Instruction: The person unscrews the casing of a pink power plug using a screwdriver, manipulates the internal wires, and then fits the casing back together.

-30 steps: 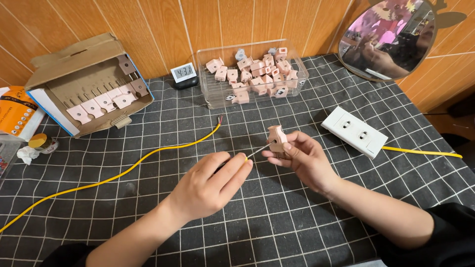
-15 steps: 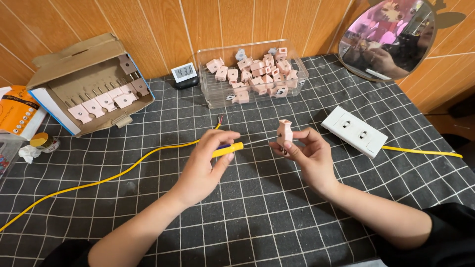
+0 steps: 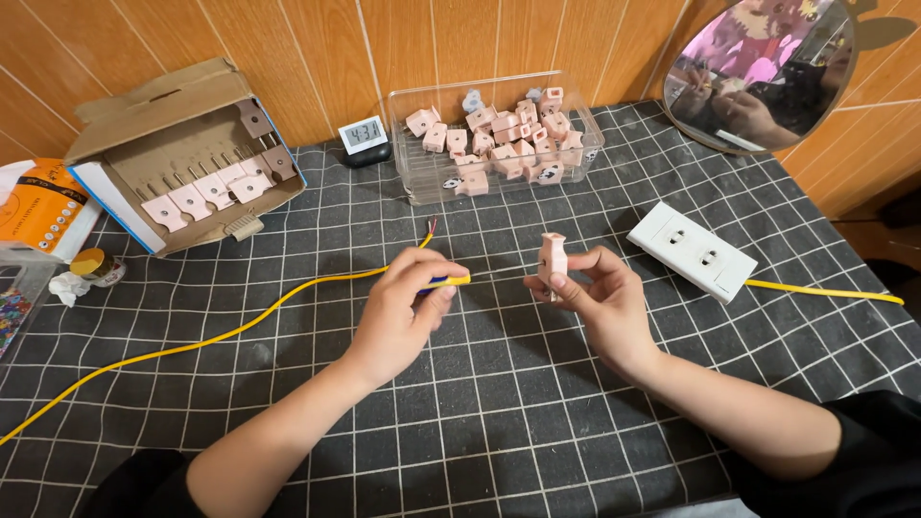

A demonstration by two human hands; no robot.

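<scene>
While gripping a small yellow-and-blue tool (image 3: 443, 282) between thumb and curled fingers, left hand (image 3: 403, 312) closed, knuckles up, low over the black grid-patterned cloth (image 3: 499, 422) near the table's middle. Tool tip pointing right, toward the other hand, not touching it. Right hand (image 3: 600, 297) partly closed, thumb and fingertips pinching a small pink plug (image 3: 552, 261), held upright just above the cloth; remaining fingers loosely curled beneath. Plug and tool near each other but apart, a narrow gap of cloth between. Yellow cable (image 3: 221, 336) lying across the cloth from the lower left edge up to a bared end with red and dark strands just above the left hand; whether touching the hand, cannot tell. Farther back, clear plastic box (image 3: 422, 177) against the wooden wall, filled with more pink plugs (image 3: 499, 139). Beside it on the left, small digital clock (image 3: 365, 134). Further left, open cardboard box (image 3: 163, 105) with a row of pink flat parts (image 3: 206, 192) inside. White socket strip (image 3: 693, 249) to the right of the right hand, well apart from it, with its own yellow lead (image 3: 825, 292) running off right. Round mirror (image 3: 758, 67) leaning in the upper right corner.
</scene>
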